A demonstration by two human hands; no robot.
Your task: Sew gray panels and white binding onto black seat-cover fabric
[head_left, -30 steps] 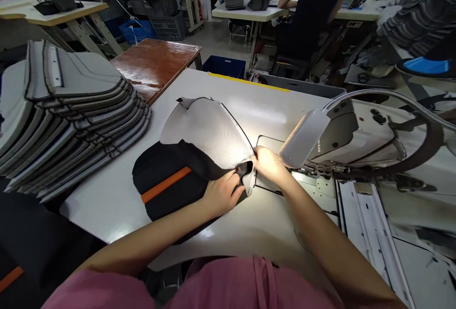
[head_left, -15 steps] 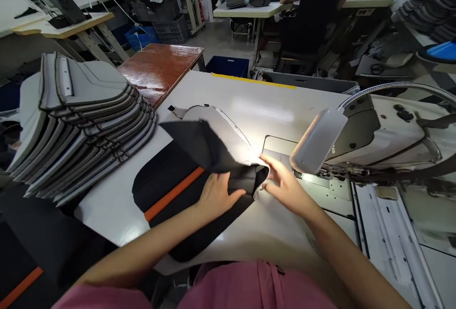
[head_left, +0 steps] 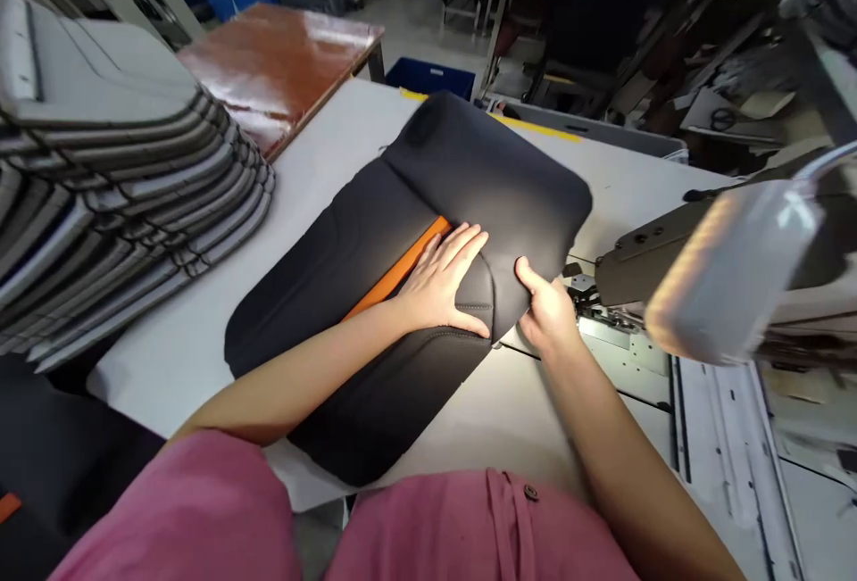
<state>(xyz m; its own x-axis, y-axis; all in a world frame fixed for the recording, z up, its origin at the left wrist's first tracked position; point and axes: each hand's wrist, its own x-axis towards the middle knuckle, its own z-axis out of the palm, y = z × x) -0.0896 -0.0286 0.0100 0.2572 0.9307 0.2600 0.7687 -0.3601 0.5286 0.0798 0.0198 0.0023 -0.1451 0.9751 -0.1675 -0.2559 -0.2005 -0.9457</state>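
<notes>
A black seat cover panel [head_left: 361, 215] with an orange stripe [head_left: 402, 267] lies opened out on the white sewing table [head_left: 144, 367]. My left hand [head_left: 445, 282] rests flat on it, fingers spread, beside the stripe's upper end and over a stitched seam. At the panel's right edge, my right hand [head_left: 550, 306] grips the cover, thumb on top and fingers underneath, mostly hidden. Just right of that hand stands the sewing machine head [head_left: 643, 264], its needle area close to the panel's edge.
A tall stack of grey-backed panels [head_left: 134, 206] stands at the left. A lamp [head_left: 733, 273] hangs over the machine at the right. Beyond the table are a brown wooden table [head_left: 281, 63], a blue bin [head_left: 428, 77] and a seated person [head_left: 595, 19].
The folded-over part of the cover has been turned out toward the back right, showing its black face. My left hand has moved up and flattened on it; my right hand has shifted right along its edge.
</notes>
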